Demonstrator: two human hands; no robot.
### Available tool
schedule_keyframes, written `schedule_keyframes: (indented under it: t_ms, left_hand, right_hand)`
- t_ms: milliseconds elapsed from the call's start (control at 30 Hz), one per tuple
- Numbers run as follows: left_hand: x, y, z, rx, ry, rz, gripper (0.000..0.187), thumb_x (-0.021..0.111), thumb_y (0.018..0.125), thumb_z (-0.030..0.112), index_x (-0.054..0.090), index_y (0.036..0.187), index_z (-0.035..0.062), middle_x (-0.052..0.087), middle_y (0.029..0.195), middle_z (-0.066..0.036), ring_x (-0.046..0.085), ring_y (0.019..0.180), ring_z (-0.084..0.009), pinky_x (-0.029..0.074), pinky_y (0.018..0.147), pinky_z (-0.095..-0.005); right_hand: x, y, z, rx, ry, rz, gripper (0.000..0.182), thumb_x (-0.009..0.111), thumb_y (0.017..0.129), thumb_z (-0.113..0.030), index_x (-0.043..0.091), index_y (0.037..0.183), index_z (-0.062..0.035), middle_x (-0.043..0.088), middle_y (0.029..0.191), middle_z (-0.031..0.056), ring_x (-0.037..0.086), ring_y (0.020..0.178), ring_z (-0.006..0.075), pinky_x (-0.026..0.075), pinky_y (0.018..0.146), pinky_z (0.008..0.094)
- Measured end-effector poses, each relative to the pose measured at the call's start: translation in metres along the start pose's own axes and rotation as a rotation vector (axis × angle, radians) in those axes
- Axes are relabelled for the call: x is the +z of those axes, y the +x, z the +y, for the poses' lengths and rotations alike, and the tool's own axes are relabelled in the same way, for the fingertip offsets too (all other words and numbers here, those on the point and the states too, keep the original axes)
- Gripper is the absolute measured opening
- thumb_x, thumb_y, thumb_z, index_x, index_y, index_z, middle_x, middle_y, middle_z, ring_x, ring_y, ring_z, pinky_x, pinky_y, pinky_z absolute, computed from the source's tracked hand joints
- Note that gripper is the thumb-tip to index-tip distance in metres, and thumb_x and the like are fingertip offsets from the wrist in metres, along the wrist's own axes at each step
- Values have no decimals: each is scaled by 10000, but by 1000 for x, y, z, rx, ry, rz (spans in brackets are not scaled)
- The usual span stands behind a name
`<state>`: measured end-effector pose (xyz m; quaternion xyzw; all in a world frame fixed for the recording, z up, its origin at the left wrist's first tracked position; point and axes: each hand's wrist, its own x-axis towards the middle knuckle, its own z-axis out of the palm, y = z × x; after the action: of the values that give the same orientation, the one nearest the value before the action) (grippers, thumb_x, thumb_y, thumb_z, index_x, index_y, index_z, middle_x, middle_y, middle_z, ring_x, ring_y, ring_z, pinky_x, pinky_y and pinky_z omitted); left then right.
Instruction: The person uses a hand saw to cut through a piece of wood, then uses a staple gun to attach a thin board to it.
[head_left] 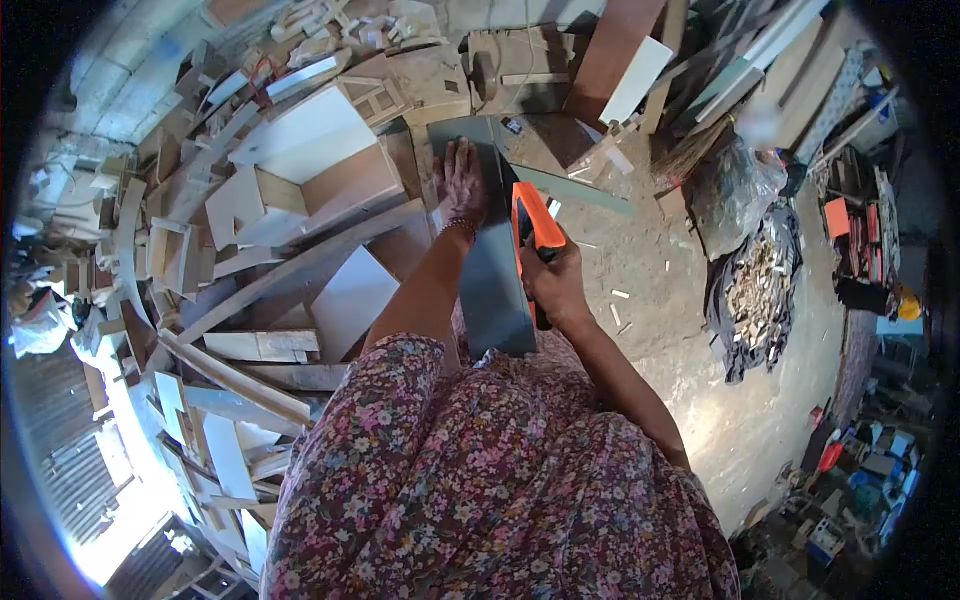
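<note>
A long grey board (492,270) lies lengthwise in front of me, its near end close to my dress. My left hand (460,182) rests flat on its far part, fingers stretched out, with a bracelet at the wrist. My right hand (556,283) is closed round the black grip of an orange and black handsaw (537,215), held along the board's right edge. Its blade is mostly hidden from this angle. A thin pale green strip (580,190) sticks out to the right from beside the board's far part.
Wooden box frames (330,165) and many offcuts crowd the left side. Leaning boards (615,60) stand at the back right. A dark cloth heaped with wood scraps (762,285) lies on the concrete floor (640,340) at right. Clutter of tools (870,480) fills the lower right.
</note>
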<state>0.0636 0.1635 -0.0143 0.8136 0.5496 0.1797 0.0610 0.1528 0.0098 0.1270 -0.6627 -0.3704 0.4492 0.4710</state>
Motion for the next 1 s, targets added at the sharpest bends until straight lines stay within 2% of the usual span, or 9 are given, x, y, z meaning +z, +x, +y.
schedule_keyframes:
  t_ms: [167,367,467,533,667,733,767,833,1000]
  left_hand:
    - [1,0,1,-16,-2,-20,500,381,795,102,344,1290,47,285,1383,-82,210,1303,-245,152,1049,-451]
    - [2,7,2,24,83,57,485,388,790,90,361,1272,41,311,1358,-82,235,1288,-252,168,1040,-451]
    - [-9,-3,4,47,59,49,501,406,782,86,347,1276,34,317,1350,-91,251,1278,-259,177,1035,-452]
    - [-10,1,3,60,53,60,512,418,776,87,340,1279,31,318,1349,-98,258,1273,-262,181,1032,-453]
    - [7,-3,-10,94,24,89,528,436,778,106,323,1287,26,283,1372,-99,236,1285,-264,161,1040,-455]
    - [-1,-3,-8,110,-42,126,529,440,781,118,324,1288,25,278,1377,-98,229,1290,-264,152,1043,-456]
    - [-4,-6,-5,94,-95,112,525,422,794,127,312,1297,25,268,1384,-95,214,1297,-261,137,1047,-457]
    - [-4,-5,-2,75,-148,103,522,405,807,135,301,1306,25,257,1391,-93,199,1305,-259,123,1052,-457]
    - [-1,1,1,-9,79,-81,515,340,831,158,272,1325,27,218,1410,-85,161,1319,-251,87,1062,-456]
  right_hand:
    - [-15,-56,-36,81,95,-32,207,542,760,-36,492,950,30,523,715,73,484,683,113,423,619,269]
    - [-2,-22,5,-14,61,-8,208,553,743,-42,487,934,9,520,713,49,490,685,120,421,630,275]
    - [-11,-21,9,-31,59,22,197,559,753,-45,488,929,8,514,671,36,486,660,120,416,610,272]
    - [-23,-24,1,197,260,-67,178,575,778,-73,502,921,3,510,639,30,499,600,130,421,560,277]
    - [-18,-28,-6,104,172,-14,182,591,800,-125,520,918,-6,512,627,28,495,528,136,415,492,287]
    - [-7,-29,-3,-106,-29,121,225,608,799,-176,527,911,1,555,630,96,544,495,220,424,470,334]
    - [-7,-29,-3,-112,-29,118,225,608,799,-176,527,911,1,555,630,96,544,495,220,424,470,334]
    - [-6,-30,-11,-379,-364,276,263,610,796,-192,522,928,17,568,619,183,585,547,333,433,486,372]
    - [-4,-44,-21,-237,-374,236,282,604,797,-192,512,946,29,555,622,243,585,625,392,441,493,395]
